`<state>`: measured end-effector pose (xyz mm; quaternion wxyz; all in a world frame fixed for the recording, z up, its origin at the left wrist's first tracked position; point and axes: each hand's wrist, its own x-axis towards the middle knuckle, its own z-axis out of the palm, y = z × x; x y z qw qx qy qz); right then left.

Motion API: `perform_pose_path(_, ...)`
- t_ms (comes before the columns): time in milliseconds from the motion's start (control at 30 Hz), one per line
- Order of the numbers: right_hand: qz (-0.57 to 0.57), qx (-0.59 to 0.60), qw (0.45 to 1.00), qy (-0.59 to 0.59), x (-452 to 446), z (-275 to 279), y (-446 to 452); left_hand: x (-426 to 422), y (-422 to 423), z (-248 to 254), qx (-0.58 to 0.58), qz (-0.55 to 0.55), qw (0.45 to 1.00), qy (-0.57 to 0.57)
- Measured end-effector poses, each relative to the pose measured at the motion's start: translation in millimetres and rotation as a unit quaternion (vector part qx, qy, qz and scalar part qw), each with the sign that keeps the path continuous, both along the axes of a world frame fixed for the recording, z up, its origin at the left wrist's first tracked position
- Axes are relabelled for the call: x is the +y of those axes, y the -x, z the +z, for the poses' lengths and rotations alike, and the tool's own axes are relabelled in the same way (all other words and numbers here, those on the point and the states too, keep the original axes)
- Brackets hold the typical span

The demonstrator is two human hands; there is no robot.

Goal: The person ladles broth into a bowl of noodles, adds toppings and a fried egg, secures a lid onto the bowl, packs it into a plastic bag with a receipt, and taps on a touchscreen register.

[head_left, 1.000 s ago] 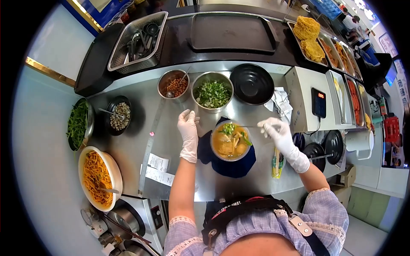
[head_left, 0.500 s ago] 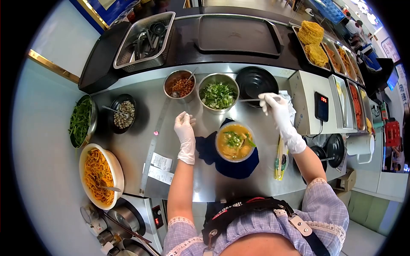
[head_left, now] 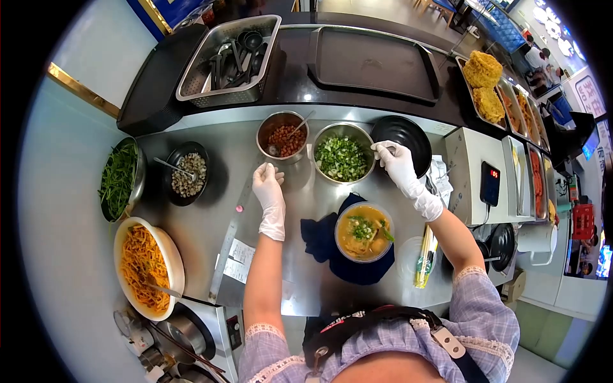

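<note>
My right hand (head_left: 399, 167), in a white glove, is closed at the right rim of the steel bowl of chopped green onion (head_left: 341, 153). In the earlier frames it pinches a thin metal handle; now the handle is hard to see. My left hand (head_left: 268, 185), also gloved, has its fingers curled together just below the steel bowl of peanuts (head_left: 283, 136), and whether it holds anything is too small to tell. A round container of soup (head_left: 364, 232) topped with green onion rests on a dark blue cloth (head_left: 319, 240) below the green onion bowl.
Wrapped chopsticks (head_left: 426, 258) lie right of the soup. A black bowl (head_left: 403, 142) sits behind my right hand. At the left are a black bowl with a spoon (head_left: 186, 173), a greens bowl (head_left: 121, 179) and a white bowl of orange shreds (head_left: 172, 268).
My right hand has moved up and left from beside the soup to the green onion bowl. My left hand has shifted slightly left. More green onion pieces lay on the soup's left side a second ago.
</note>
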<state>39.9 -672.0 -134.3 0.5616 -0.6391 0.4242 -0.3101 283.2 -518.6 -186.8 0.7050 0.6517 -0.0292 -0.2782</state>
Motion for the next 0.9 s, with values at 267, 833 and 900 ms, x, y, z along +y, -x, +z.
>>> perform_pose_path(267, -0.070, 0.216, 0.927, 0.298, -9, 1, 0, -20, -11, -8, -0.006, 0.005, 1.000, 0.028)
perform_pose_path(833, 0.188, -0.048, 0.953, 0.232, 50, 35, -131, 46, -1, 48, -0.096, -0.039, 0.992, 0.073)
perform_pose_path(900, 0.204, -0.056, 0.902, 0.377, 59, 34, -110, 61, 3, 53, -0.102, -0.052, 0.991, 0.076)
